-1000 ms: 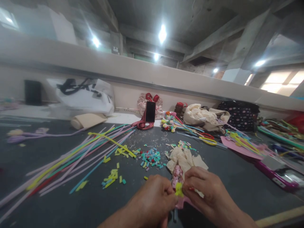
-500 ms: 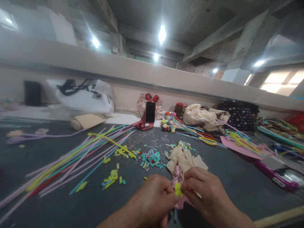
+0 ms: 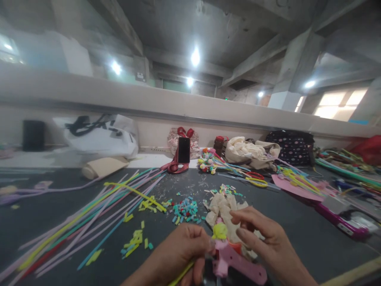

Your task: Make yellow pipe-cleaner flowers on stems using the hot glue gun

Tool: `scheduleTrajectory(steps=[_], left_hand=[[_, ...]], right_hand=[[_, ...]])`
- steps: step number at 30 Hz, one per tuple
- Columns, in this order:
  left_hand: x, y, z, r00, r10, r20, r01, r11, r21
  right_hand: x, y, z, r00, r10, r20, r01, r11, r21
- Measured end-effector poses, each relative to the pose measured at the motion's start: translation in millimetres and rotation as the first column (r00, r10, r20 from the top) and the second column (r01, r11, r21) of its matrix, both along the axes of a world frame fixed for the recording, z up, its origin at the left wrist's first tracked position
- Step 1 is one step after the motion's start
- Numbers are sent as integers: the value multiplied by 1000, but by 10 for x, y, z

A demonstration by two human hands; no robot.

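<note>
1. Yellow flower-like piece (image 3: 220, 231) is at the near middle of the table (image 3: 303, 238), just beside the left fingertips and over the pink gun-shaped tool (image 3: 235, 260). I cannot tell if it touches this tool.
2. The left hand (image 3: 190, 250) has its fingers curled tightly, grasping a yellow stem (image 3: 182, 274). Its join with the piece is hidden.
3. The right hand (image 3: 264, 240) has released fingers, bent and spread, which hold nothing. They are apart from the piece, with a small gap between.
4. Behind the tool lies a crumpled beige cloth (image 3: 220, 208); it limits the space forward.
5. To the left are yellow offcuts (image 3: 135, 240), and farther a heap of small coloured bits (image 3: 186, 209). Some dark surface separates them from the left hand.
6. On the right, a wider dark stretch lies between the right hand and the purple device (image 3: 339, 222).
7. Long coloured stems (image 3: 89, 218) lie slantwise on the left side.
8. Along the far edge, a phone (image 3: 183, 150) stands upright.
</note>
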State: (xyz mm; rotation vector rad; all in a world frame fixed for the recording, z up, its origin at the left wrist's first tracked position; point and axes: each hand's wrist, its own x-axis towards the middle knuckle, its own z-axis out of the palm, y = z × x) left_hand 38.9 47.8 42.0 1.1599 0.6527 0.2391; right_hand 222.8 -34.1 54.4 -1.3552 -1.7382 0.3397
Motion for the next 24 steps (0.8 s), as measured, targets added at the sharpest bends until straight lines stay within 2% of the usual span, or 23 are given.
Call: scheduleTrajectory(steps=[5, 10, 17, 24], left_hand=[[5, 51, -32, 997, -67, 26, 68, 996, -55], [11, 57, -75, 994, -107, -6, 107, 994, 26], [5, 33, -40, 989, -145, -43, 147, 988, 42], [-18, 36, -36, 982, -180, -49, 183, 981, 62]], right_hand=[[-96, 10, 20, 994, 103, 30, -101, 993, -55], [-137, 34, 38, 981, 191, -27, -193, 974, -118], [-170, 35, 6, 980, 190, -55, -198, 957, -213], [-213, 50, -7, 976, 194, -97, -211, 953, -220]])
